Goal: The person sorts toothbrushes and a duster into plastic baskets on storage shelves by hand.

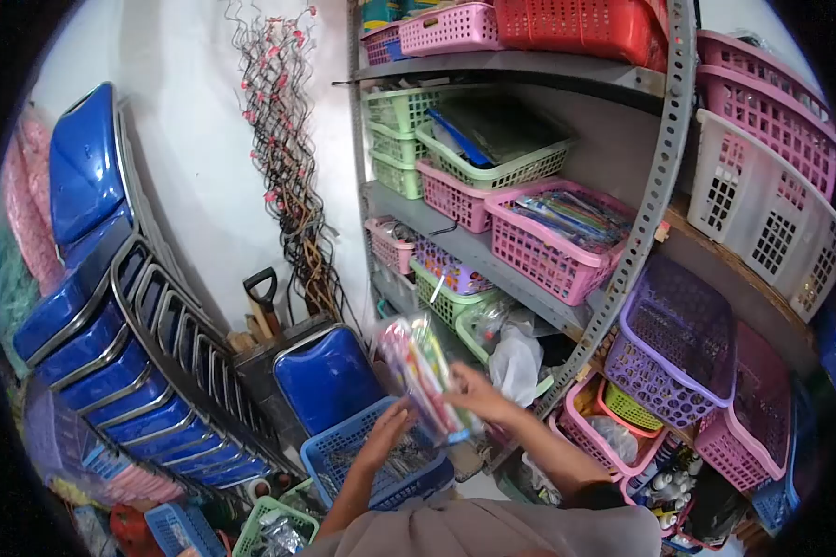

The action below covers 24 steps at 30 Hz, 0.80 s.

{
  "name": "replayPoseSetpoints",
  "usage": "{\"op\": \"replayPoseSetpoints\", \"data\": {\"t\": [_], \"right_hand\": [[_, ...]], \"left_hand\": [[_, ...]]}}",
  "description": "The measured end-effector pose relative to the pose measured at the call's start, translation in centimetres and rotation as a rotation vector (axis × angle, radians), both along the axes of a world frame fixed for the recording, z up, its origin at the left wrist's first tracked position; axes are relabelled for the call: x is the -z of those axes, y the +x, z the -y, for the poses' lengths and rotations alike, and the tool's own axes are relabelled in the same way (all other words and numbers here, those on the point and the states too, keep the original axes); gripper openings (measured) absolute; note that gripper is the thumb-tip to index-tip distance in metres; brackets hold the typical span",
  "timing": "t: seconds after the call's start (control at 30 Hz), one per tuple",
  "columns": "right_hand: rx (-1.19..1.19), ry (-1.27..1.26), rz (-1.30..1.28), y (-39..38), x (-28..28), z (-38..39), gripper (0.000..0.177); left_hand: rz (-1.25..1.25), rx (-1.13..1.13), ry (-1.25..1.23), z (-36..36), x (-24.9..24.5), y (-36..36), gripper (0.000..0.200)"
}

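A clear plastic pack of colourful items (420,371) is held upright and slightly tilted in front of me. My right hand (474,392) grips its right side. On the pack's lower left is my left hand (392,429), its fingers close to the plastic; whether they grip it is unclear. Below both hands sits a blue basket (320,461) with small clear packets inside.
Metal shelves (529,63) rise ahead, with a pink basket (553,255) of long packs. A purple basket (673,343) stands to the right. Stacked blue chairs (88,176) fill the left, beside a blue seat (325,376). A green basket (269,524) is low down.
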State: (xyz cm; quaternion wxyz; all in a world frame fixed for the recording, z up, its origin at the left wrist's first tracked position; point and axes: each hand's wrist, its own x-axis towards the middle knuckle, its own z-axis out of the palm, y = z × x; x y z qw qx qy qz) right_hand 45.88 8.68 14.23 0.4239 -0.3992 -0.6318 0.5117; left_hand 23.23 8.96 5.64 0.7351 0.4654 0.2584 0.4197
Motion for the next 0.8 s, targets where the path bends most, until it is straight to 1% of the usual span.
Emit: {"op": "replayPoseSetpoints", "data": {"t": [0.03, 0.07, 0.1, 0.13, 0.17, 0.2, 0.23, 0.27, 0.33, 0.37, 0.43, 0.47, 0.53, 0.57, 0.63, 0.67, 0.73, 0.77, 0.8], "right_hand": [[0.102, 0.165, 0.098, 1.3, -1.3, -1.3, 0.043], [0.296, 0.387, 0.288, 2.1, -4.7, -1.3, 0.044], [0.385, 0.381, 0.362, 3.5, -7.1, -2.2, 0.045], [0.452, 0.354, 0.462, 4.9, -10.2, -2.7, 0.048], [0.563, 0.58, 0.434, 6.4, -11.4, -3.9, 0.05], [0.621, 0.568, 0.449, 6.5, -15.8, -2.9, 0.05], [0.681, 0.742, 0.408, 7.7, -17.6, -3.9, 0.044], [0.854, 0.747, 0.549, 8.0, -20.6, -3.3, 0.039], [1.066, 0.736, 0.704, 7.8, -25.2, -2.4, 0.035], [1.162, 0.781, 0.839, 8.3, -26.2, -3.0, 0.032], [1.282, 0.97, 1.043, 9.9, -26.5, -4.6, 0.028], [1.294, 0.969, 1.051, 10.8, -26.0, -5.7, 0.028], [1.353, 0.938, 1.308, 12.9, -24.2, -8.2, 0.025], [1.363, 0.769, 1.44, 13.7, -22.9, -9.4, 0.023], [1.057, 0.501, 1.473, 15.0, -20.5, -10.1, 0.028], [1.068, 0.497, 1.477, 15.0, -19.8, -10.0, 0.028], [1.079, 0.672, 1.456, 14.5, -18.9, -10.0, 0.041], [1.09, 0.668, 1.462, 14.4, -18.9, -10.0, 0.041], [1.084, 0.635, 1.488, 14.1, -18.9, -9.8, 0.047]], "left_hand": [[0.005, 0.02, 0.005, -0.2, -2.1, 0.1, 0.054], [-0.034, 0.067, 0.093, -0.2, -4.1, 0.2, 0.053], [-0.071, 0.113, 0.182, -0.4, -5.2, 0.3, 0.051], [-0.092, 0.114, 0.202, -0.8, -5.4, 0.2, 0.05], [-0.083, 0.13, 0.207, -1.4, -5.4, 0.2, 0.05], [-0.097, 0.132, 0.232, -2.1, -5.3, 0.3, 0.051], [-0.112, 0.132, 0.257, -2.7, -5.3, 0.5, 0.052], [-0.133, 0.137, 0.296, -3.6, -5.5, 0.8, 0.048], [-0.139, 0.162, 0.342, -5.3, -6.1, 1.6, 0.047], [-0.152, 0.175, 0.385, -6.0, -6.6, 2.0, 0.045], [-0.129, 0.188, 0.363, -7.0, -7.7, 3.1, 0.043], [-0.116, 0.206, 0.41, -7.4, -8.1, 3.7, 0.044], [-0.096, 0.232, 0.455, -8.1, -8.7, 4.8, 0.044], [-0.075, 0.269, 0.473, -8.5, -8.8, 5.5, 0.044], [-0.036, 0.341, 0.513, -9.3, -9.2, 6.7, 0.043], [-0.04, 0.343, 0.485, -9.2, -9.9, 7.2, 0.043], [-0.04, 0.358, 0.505, -10.0, -10.3, 8.6, 0.042], [-0.045, 0.362, 0.519, -10.4, -10.6, 9.4, 0.041], [-0.005, 0.355, 0.519, -10.6, -10.9, 10.2, 0.04]]}}
